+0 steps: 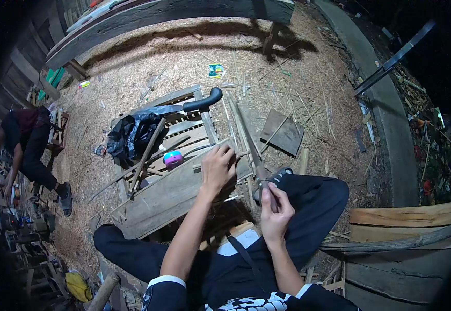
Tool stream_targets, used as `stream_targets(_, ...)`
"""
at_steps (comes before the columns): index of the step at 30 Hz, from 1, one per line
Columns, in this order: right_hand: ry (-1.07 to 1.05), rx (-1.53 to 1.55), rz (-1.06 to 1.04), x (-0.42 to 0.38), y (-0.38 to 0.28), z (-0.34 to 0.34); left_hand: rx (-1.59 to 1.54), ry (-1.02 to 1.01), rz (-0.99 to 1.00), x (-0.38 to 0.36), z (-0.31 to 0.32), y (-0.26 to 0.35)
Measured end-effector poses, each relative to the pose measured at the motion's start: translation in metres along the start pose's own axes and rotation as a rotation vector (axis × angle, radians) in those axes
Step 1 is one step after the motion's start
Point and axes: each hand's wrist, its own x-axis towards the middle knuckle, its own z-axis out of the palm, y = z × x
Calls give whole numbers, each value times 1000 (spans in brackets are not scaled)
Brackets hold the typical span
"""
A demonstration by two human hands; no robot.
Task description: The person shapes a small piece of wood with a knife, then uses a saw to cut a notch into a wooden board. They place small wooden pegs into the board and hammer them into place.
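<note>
My left hand [219, 167] is closed with curled fingers over the plank bench [155, 205], on a thin wooden stick [243, 154] whose end shows past the fingers. My right hand [277, 215], over my bent leg, is wrapped round the brown handle [272, 201] of a long, narrow tool that looks like a knife. Its front part points away from me beside the bench; the exact blade outline is hard to make out. Behind my left hand a pink and blue round object [172, 159] sits on the slats, near a black plastic bag [132, 136].
A blade with a black curved handle [203, 101] lies across the bench's far end. A square board [282, 132] and scattered sticks lie on the shavings-covered ground. Ahead stands a long timber bench [173, 23]. Planks [406, 223] stand at right; another person [31, 145] bends over at left.
</note>
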Motion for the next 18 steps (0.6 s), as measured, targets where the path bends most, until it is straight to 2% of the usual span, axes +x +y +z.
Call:
stream_targets(3, -149, -204, 9, -2, -14, -14, -4, 35, 16, -1, 4, -3)
stream_targets(16, -206, -240, 55, -8, -29, -17, 18, 12, -18, 5, 1, -1)
stream_targets(18, -231, -279, 2, -3, -34, -8, -14, 59, 16, 7, 0, -1)
